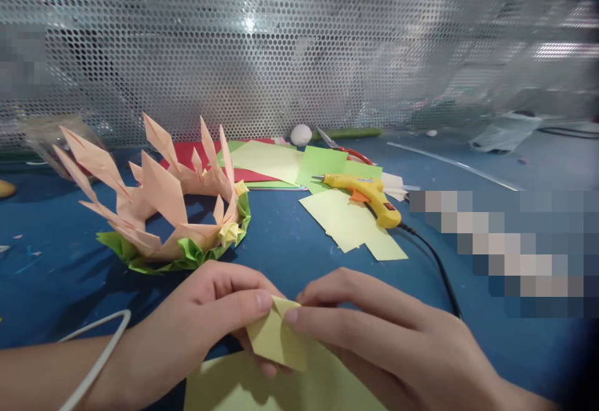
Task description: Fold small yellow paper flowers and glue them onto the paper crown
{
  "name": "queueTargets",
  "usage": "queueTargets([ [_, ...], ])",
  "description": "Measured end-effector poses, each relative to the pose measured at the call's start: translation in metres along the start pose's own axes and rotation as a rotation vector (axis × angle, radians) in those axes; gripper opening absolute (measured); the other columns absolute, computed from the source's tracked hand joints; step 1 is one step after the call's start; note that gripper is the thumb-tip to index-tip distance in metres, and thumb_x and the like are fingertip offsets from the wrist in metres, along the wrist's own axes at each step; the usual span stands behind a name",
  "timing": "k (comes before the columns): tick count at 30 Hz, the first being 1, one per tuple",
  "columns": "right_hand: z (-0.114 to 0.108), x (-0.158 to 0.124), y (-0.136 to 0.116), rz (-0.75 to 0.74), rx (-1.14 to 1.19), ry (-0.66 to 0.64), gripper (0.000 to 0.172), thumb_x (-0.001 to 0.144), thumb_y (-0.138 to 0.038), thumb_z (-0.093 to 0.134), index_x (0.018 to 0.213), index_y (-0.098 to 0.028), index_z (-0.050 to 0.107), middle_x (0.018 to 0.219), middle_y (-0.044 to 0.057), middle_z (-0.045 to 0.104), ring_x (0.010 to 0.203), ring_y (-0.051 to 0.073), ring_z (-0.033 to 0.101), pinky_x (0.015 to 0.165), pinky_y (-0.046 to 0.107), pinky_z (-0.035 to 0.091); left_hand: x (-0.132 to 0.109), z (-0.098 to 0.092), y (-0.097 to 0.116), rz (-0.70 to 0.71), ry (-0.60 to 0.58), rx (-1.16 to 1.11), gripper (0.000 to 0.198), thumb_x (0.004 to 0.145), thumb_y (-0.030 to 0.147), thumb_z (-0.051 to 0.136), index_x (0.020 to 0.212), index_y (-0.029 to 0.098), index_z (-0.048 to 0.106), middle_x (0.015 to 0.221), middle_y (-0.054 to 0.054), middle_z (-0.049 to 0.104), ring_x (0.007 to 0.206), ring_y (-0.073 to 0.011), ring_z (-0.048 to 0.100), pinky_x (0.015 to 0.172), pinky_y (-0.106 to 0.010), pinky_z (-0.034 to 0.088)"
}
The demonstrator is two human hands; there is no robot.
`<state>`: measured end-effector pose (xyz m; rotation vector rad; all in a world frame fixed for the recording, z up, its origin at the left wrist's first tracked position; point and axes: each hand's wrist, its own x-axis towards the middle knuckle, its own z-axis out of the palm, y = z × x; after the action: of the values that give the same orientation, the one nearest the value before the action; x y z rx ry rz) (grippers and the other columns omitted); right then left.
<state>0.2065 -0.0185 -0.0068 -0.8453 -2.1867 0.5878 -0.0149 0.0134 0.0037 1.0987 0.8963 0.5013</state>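
My left hand and my right hand meet near the bottom middle, both pinching a small folded piece of pale yellow paper. Thumbs and forefingers press on its upper edge. Under the hands lies a larger yellow-green sheet. Just beyond my left hand stands a paper lotus wreath of peach pointed petals on green leaves, with small yellow folded pieces at its right side.
A yellow glue gun lies on yellow and green paper sheets, its black cord running toward my right hand. Red paper, scissors and a white ball sit by the perforated metal wall. A white cable crosses my left wrist.
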Motion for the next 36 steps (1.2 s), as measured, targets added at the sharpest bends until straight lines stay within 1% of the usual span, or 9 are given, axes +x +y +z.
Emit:
queueTargets([
  [4,0.000,-0.003,0.002,0.027,0.001,-0.049,0.038,0.092,-0.008,0.057,0.118,-0.033,0.069,0.103,0.003,0.071,0.089,0.015,0.071,0.078,0.014,0.056,0.000,0.004,0.002,0.002,0.066,0.120,0.014,0.081,0.029,0.073,0.069,0.022,0.075,0.061,0.006,0.072,0.059,-0.0106,0.065,0.056,-0.015,0.050],
  [7,0.004,-0.002,0.004,0.041,0.015,-0.063,0.040,0.091,-0.006,0.057,0.118,-0.033,0.069,0.106,0.004,0.071,0.091,0.016,0.071,0.078,0.016,0.057,-0.001,0.008,0.002,-0.032,0.050,0.157,0.018,0.080,0.031,0.071,0.065,0.021,0.068,0.055,0.007,0.067,0.049,-0.0102,0.061,0.048,-0.015,0.046],
  [9,0.006,0.001,0.004,0.028,0.069,-0.043,0.033,0.091,-0.007,0.059,0.112,-0.028,0.072,0.104,0.005,0.071,0.089,0.015,0.071,0.077,0.017,0.056,-0.001,0.009,0.002,-0.037,0.048,0.195,0.020,0.080,0.032,0.069,0.065,0.020,0.064,0.055,0.006,0.064,0.047,-0.0099,0.057,0.046,-0.015,0.041],
  [12,0.008,0.009,0.002,0.056,0.247,0.041,0.012,0.091,-0.016,0.065,0.088,-0.019,0.077,0.085,0.006,0.071,0.074,0.013,0.069,0.069,0.016,0.056,-0.002,0.009,0.001,0.065,0.089,0.375,0.026,0.083,0.034,0.064,0.062,0.019,0.063,0.058,0.005,0.056,0.053,-0.0103,0.050,0.049,-0.017,0.037],
  [15,0.009,0.013,0.000,0.254,0.336,0.000,0.015,0.089,-0.023,0.068,0.076,-0.021,0.075,0.078,0.003,0.071,0.070,0.013,0.068,0.066,0.019,0.055,-0.002,0.008,0.001,0.141,0.089,0.532,0.029,0.088,0.033,0.056,0.064,0.019,0.063,0.059,0.005,0.050,0.056,-0.0109,0.042,0.051,-0.018,0.034],
  [19,0.013,0.015,-0.002,0.538,0.559,0.028,0.007,0.082,-0.021,0.073,0.081,-0.023,0.067,0.072,-0.002,0.066,0.067,0.012,0.064,0.063,0.021,0.052,-0.002,0.010,0.000,0.143,0.067,0.540,0.031,0.089,0.033,0.055,0.061,0.019,0.057,0.056,0.008,0.041,0.051,-0.0097,0.035,0.047,-0.019,0.029],
  [23,0.017,0.015,-0.005,0.698,0.793,0.077,0.026,0.073,-0.012,0.075,0.085,-0.023,0.055,0.067,-0.007,0.062,0.063,0.010,0.060,0.060,0.018,0.048,-0.002,0.011,-0.001,0.116,0.074,0.486,0.030,0.086,0.037,0.056,0.063,0.019,0.060,0.056,0.007,0.043,0.053,-0.0106,0.037,0.048,-0.020,0.030],
  [28,0.015,0.016,-0.007,0.649,0.686,0.075,0.023,0.072,-0.009,0.072,0.076,-0.023,0.054,0.068,-0.006,0.061,0.065,0.011,0.059,0.059,0.019,0.046,-0.003,0.011,-0.001,-0.018,-0.034,0.376,0.021,0.079,0.038,0.065,0.070,0.019,0.064,0.058,0.008,0.045,0.052,-0.0095,0.037,0.048,-0.019,0.029],
  [36,0.015,0.018,-0.003,0.546,0.621,0.076,0.011,0.081,-0.023,0.072,0.081,-0.023,0.061,0.073,-0.004,0.063,0.065,0.011,0.057,0.059,0.020,0.046,-0.002,0.010,-0.002,0.000,0.049,0.374,0.013,0.077,0.027,0.071,0.069,0.020,0.063,0.056,0.009,0.047,0.052,-0.0089,0.039,0.048,-0.017,0.030],
])
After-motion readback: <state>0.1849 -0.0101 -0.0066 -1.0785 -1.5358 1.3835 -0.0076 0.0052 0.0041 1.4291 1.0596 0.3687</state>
